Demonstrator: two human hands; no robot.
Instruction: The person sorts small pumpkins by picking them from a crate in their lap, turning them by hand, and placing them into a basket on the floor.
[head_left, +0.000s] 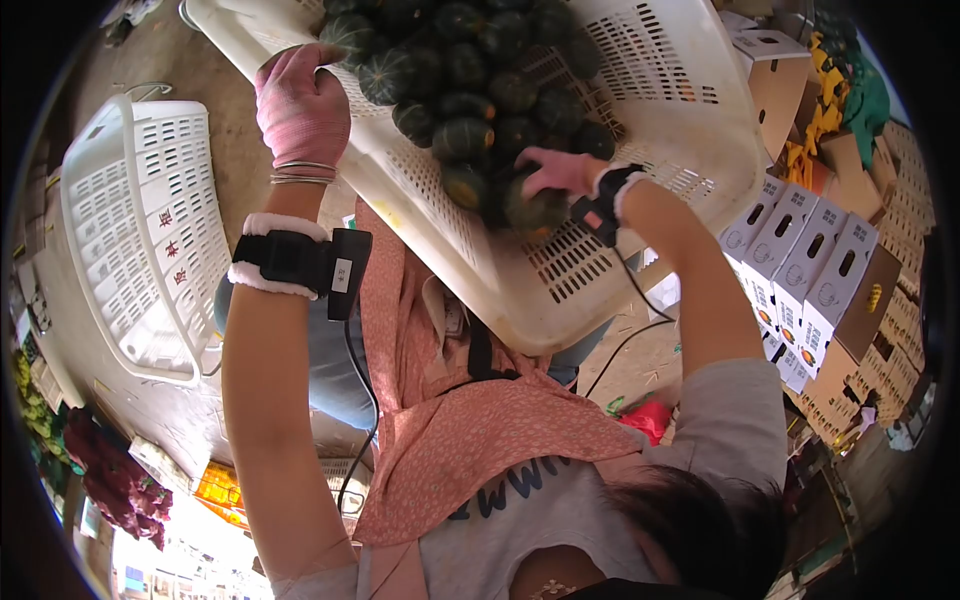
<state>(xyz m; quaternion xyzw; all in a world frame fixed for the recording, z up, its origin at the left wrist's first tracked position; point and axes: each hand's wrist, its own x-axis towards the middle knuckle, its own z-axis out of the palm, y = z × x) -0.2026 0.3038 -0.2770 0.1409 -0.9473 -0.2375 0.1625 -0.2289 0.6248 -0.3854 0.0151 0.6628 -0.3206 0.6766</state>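
A large white plastic basket (520,335) holds a heap of dark green squashes (465,138). On its left rim lies my left hand (303,108), in a pink glove, with the fingers curled over the edge. Inside the basket my right hand (556,172), also in a pink glove, rests on a squash (535,210) at the near side of the heap. The thumb and fingers of that hand are spread around the squash's top. Part of this squash is blurred.
Another white basket (150,235) stands on the floor (235,75) at the left. White printed cartons (800,260) are lined up at the right, with brown cardboard (785,95) behind them. Thin black cables hang from both wrist straps. A red bag (650,418) lies below the basket.
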